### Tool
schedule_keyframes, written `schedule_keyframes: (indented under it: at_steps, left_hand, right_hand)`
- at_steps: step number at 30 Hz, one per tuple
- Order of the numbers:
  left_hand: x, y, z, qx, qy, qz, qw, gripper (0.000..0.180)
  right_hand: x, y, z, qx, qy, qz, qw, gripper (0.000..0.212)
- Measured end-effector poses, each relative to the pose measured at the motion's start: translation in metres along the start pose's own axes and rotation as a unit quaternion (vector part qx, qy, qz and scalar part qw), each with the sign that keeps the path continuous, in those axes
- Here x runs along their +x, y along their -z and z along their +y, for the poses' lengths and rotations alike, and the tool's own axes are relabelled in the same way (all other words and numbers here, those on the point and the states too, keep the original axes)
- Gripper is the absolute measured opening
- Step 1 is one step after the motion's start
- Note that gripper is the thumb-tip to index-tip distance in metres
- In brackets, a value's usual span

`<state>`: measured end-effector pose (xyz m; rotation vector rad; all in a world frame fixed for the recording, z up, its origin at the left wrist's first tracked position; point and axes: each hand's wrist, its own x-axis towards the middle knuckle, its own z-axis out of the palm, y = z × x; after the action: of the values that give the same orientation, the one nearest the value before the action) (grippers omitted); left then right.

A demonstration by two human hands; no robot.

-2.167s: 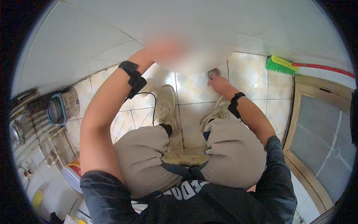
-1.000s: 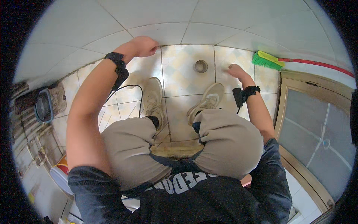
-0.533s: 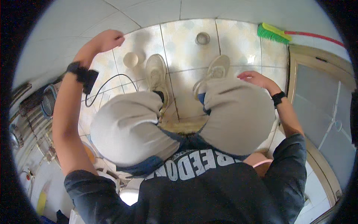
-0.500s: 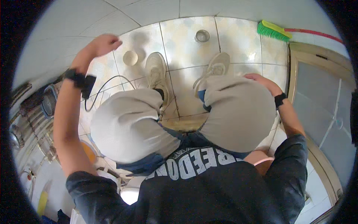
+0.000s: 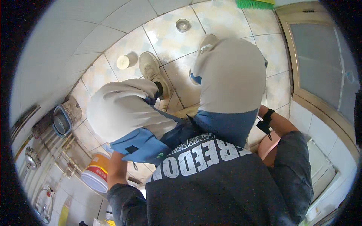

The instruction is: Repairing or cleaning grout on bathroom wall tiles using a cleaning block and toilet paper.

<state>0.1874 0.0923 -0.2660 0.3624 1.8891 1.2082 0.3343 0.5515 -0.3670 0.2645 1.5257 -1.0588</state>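
My left forearm [image 5: 117,171] reaches down beside my left thigh, and the hand is hidden beneath the leg. Only a sliver of my right hand [image 5: 263,110] shows next to my right thigh, its fingers hidden by the leg. A black strap [image 5: 267,121] circles the right wrist. Both knees are bent, in light grey and blue trousers [image 5: 233,75]. By my left shoe [image 5: 151,67] stands a small cream cylinder [image 5: 126,61]. A small round grey dish [image 5: 182,25] rests on the tiles farther ahead. Neither hand is near these two.
A green broom head [image 5: 256,3] lies at the far wall. On the right is a framed glass door [image 5: 316,56]. An orange and white bucket [image 5: 96,173], a blue-grey basin [image 5: 62,120] and pipes [image 5: 68,150] line the left. A pink container [image 5: 268,145] stands by my right elbow.
My left arm has come down from the far left to beneath my left thigh. My right hand has moved back from the knee to beside the thigh. The view has turned.
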Motion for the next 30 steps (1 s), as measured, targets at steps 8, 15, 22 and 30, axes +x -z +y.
schedule_keyframes:
  at_steps: [8, 15, 22, 30]
  left_hand:
    - [0.009, -0.031, -0.003, -0.018, 0.078, -0.062, 0.995, 0.025]
    - [-0.013, -0.052, -0.007, -0.066, 0.153, -0.081, 0.983, 0.024]
    - [0.037, -0.029, -0.025, -0.147, 0.214, -0.119, 0.958, 0.024]
    - [0.006, -0.045, -0.03, -0.231, 0.236, -0.15, 0.932, 0.023]
  right_hand:
    - [0.022, -0.024, -0.015, -0.042, 0.021, -0.078, 0.996, 0.045]
    - [0.024, -0.032, -0.009, -0.115, 0.026, -0.168, 0.979, 0.046]
    - [0.046, -0.056, -0.033, -0.183, -0.003, -0.259, 0.949, 0.047]
    - [-0.011, -0.005, 0.033, -0.281, -0.039, -0.327, 0.902, 0.049]
